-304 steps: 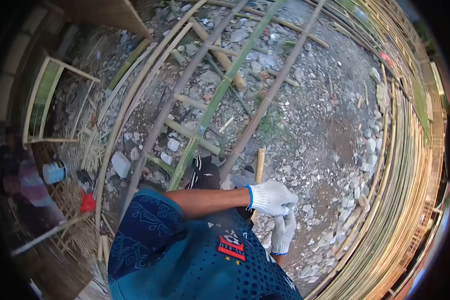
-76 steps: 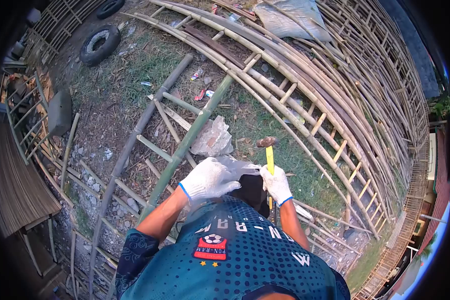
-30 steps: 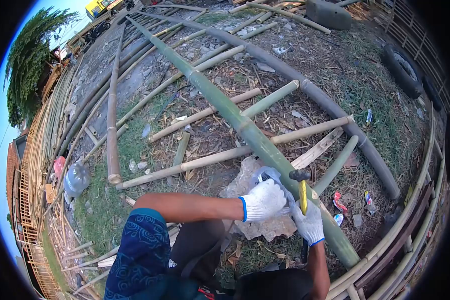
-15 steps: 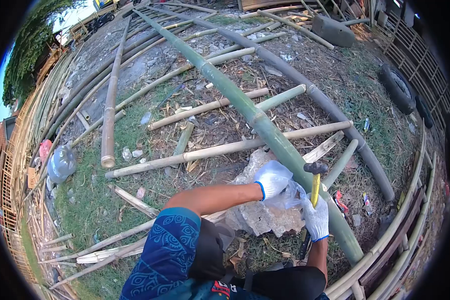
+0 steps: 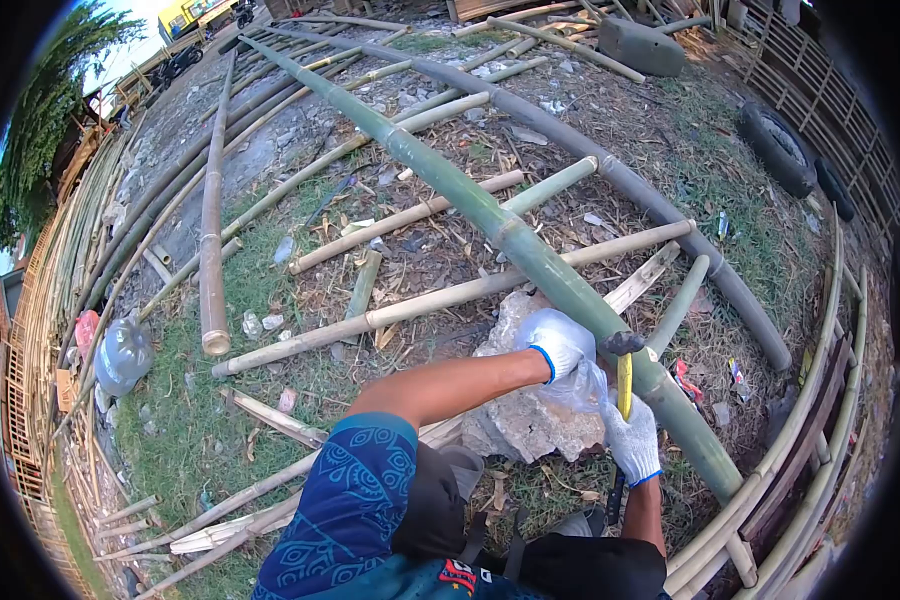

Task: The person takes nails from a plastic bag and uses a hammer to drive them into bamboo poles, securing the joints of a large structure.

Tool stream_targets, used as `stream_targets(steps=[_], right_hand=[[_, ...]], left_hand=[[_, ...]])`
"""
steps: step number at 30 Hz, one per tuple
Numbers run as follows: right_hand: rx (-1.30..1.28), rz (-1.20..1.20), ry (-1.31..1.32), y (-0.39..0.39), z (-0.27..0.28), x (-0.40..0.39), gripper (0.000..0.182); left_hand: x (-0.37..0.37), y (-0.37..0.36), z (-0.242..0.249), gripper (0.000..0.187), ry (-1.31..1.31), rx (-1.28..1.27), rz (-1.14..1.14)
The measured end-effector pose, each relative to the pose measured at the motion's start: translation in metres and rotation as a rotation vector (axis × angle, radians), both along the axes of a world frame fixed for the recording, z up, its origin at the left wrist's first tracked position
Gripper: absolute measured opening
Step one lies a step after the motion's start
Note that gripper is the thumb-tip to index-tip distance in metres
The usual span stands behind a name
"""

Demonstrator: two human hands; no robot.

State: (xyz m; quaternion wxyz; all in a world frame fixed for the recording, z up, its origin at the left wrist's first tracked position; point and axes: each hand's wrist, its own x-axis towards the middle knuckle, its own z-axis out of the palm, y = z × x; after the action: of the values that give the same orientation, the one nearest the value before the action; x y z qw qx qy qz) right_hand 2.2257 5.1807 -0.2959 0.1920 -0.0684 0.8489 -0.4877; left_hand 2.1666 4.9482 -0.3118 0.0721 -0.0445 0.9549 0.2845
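My left hand (image 5: 560, 350), in a white glove with a blue cuff, is closed on a clear plastic bag (image 5: 582, 385) above a rough stone block (image 5: 530, 425). Just to its right, my right hand (image 5: 632, 438), also gloved, grips the yellow handle of a hammer (image 5: 625, 375). The hammer's dark head points up, beside a thick green bamboo pole (image 5: 530, 255) that runs diagonally past both hands. A dark tool (image 5: 616, 498) hangs below my right wrist; its shape is partly hidden.
Thinner bamboo poles (image 5: 450, 297) cross under the green one. A grey pole (image 5: 660, 205) runs along the right. Curved bamboo rails (image 5: 790, 450) stand at the lower right. A blue-tinted plastic container (image 5: 123, 357) sits left, tyres (image 5: 778, 150) at the upper right.
The view has shifted slightly. My left hand has moved a little up and right relative to the stone with the bag; my right hand still holds the hammer.
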Motion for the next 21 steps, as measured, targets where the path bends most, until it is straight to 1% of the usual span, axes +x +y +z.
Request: stream_targets(steps=[3,4,5,6,7,9,11,13,15,16,17,19,20,21], right_hand=[[-0.002,0.023,-0.016,-0.004,0.002,0.003,0.023],[-0.013,0.026,-0.033,-0.006,0.003,0.003,0.023],[-0.022,0.020,-0.053,-0.006,0.004,0.004,0.023],[-0.011,0.041,0.019,-0.006,-0.003,0.003,0.023],[-0.002,0.039,-0.004,-0.006,0.000,0.004,0.024],[0.098,0.058,0.079,-0.003,0.003,0.007,0.028],[0.061,0.040,0.105,0.002,0.011,0.009,0.027],[0.014,0.005,0.106,0.007,0.013,0.010,0.027],[0.039,-0.049,0.055,0.008,0.022,0.010,0.034],[0.053,-0.062,0.070,0.009,0.021,0.010,0.033],[0.043,-0.083,0.085,0.009,0.020,0.013,0.033],[0.021,-0.104,0.130,0.008,0.021,0.013,0.032],[0.010,-0.108,0.142,0.007,0.024,0.015,0.032],[-0.060,-0.114,0.153,0.004,0.032,0.018,0.032]], left_hand=[[0.002,-0.014,0.010,0.032,-0.039,0.095,-0.120],[0.001,-0.015,0.010,0.032,-0.057,0.039,-0.140],[0.003,-0.019,0.012,0.031,0.019,-0.012,-0.177],[0.008,-0.025,0.015,0.029,0.088,-0.055,-0.229],[0.012,-0.027,0.015,0.028,0.155,-0.088,-0.295],[0.007,-0.040,-0.002,0.026,0.349,-0.064,-0.448],[0.008,-0.040,0.012,0.025,0.378,0.040,-0.360],[0.013,-0.044,0.008,0.026,0.401,0.209,-0.195],[0.010,-0.049,0.019,0.026,0.199,0.446,-0.173],[0.007,-0.052,0.013,0.027,0.201,0.469,-0.193],[0.004,-0.056,0.006,0.028,0.229,0.415,-0.221],[0.006,-0.052,0.015,0.036,0.262,0.129,-0.312],[0.009,-0.051,0.019,0.036,0.185,0.026,-0.357],[0.011,-0.048,0.027,0.037,0.110,-0.078,-0.400]])
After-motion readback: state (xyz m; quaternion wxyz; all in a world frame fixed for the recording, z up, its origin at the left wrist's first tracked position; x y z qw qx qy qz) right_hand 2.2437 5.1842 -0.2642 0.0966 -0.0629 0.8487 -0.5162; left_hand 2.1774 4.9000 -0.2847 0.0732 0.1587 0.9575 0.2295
